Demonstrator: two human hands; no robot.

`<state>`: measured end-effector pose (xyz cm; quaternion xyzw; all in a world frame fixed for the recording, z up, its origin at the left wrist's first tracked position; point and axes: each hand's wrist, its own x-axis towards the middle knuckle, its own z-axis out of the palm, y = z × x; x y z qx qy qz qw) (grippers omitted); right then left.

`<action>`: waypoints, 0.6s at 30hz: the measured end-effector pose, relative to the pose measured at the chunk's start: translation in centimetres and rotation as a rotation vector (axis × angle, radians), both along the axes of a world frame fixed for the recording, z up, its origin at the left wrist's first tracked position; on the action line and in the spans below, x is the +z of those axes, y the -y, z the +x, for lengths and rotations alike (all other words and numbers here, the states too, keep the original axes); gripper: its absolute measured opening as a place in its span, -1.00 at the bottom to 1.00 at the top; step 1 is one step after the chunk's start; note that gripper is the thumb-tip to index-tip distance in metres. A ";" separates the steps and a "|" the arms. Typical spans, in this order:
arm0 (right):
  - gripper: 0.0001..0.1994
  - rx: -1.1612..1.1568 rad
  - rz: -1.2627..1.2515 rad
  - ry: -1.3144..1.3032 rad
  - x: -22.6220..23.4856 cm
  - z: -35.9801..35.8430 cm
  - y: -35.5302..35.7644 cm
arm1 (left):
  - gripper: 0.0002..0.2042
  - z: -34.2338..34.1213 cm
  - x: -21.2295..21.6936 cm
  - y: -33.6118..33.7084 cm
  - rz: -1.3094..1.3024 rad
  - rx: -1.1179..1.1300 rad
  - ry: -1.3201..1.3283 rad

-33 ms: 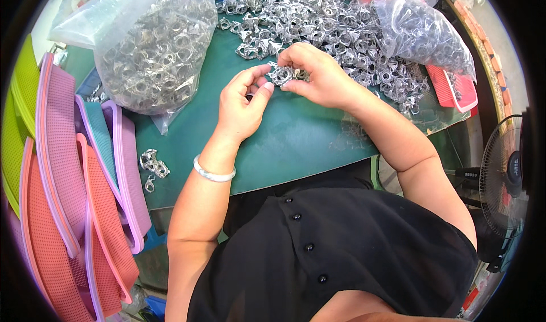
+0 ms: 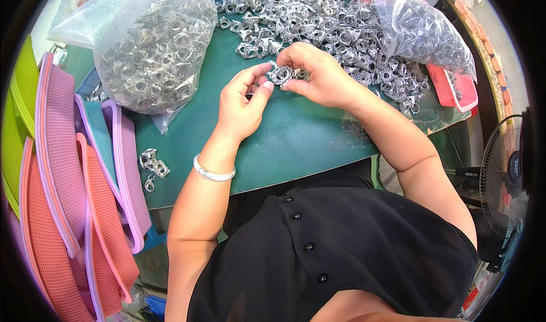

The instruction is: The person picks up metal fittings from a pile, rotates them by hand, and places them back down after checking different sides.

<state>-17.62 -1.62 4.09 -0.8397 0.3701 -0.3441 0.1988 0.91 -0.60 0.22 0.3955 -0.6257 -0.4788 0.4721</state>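
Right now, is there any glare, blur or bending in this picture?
In the head view, fisheye bending curves the row of orange blocks at the right rim, with black corners; bright highlights streak the left plastic bag; a pale sheen lies on the green tabletop; the left hand and right hand look fairly sharp.

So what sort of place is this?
Likely a small workshop: a heap of silvery metal parts lies on a green table, a clear plastic bag holds more, and plastic baskets crowd the left side.
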 end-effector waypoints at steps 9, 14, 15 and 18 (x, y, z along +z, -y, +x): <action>-0.64 0.026 0.079 0.039 -0.3 0.0 -0.2 | -0.81 -0.3 0.0 -0.1 0.074 -0.096 -0.133; -0.64 0.042 0.148 -0.035 1.1 -0.3 2.4 | -0.82 -0.3 0.9 0.1 0.146 0.007 -0.043; -0.63 0.013 0.176 -0.040 1.8 -0.2 3.7 | -0.81 -0.5 1.2 -0.1 0.163 0.044 -0.041; -0.60 -0.109 0.026 -0.167 2.1 -0.5 13.0 | -0.80 -0.6 1.0 0.1 0.147 0.038 0.016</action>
